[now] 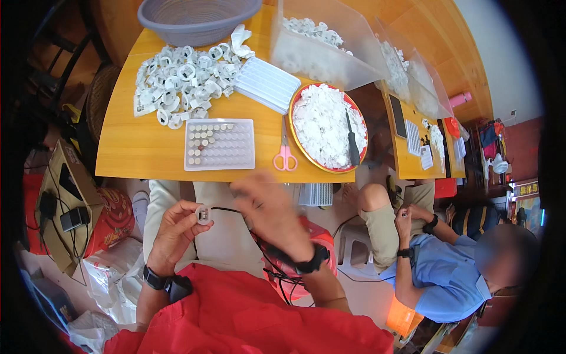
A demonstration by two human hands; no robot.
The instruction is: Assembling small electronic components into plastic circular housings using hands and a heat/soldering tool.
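My left hand (171,231) pinches a small round white plastic part (204,215) with dark bits in its middle, held in front of the table edge. My right hand (272,217) is over my lap to the right of it, smeared by motion, so I cannot make out its fingers. A thin black cable (225,209) runs between the part and my right hand; whether it joins the part I cannot tell. Past my hands, a white compartment tray (233,160) holds several small round pieces (204,134). Pink-handled scissors (285,159) lie beside it.
A heap of white round parts (177,82) covers the table's left, below a grey basin (197,20). Stacked trays (267,84) and a red-rimmed dish (300,150) of white bits, with a black screwdriver (353,141), sit rightward. Clear bins (321,56) stand behind. A co-worker (442,265) sits right.
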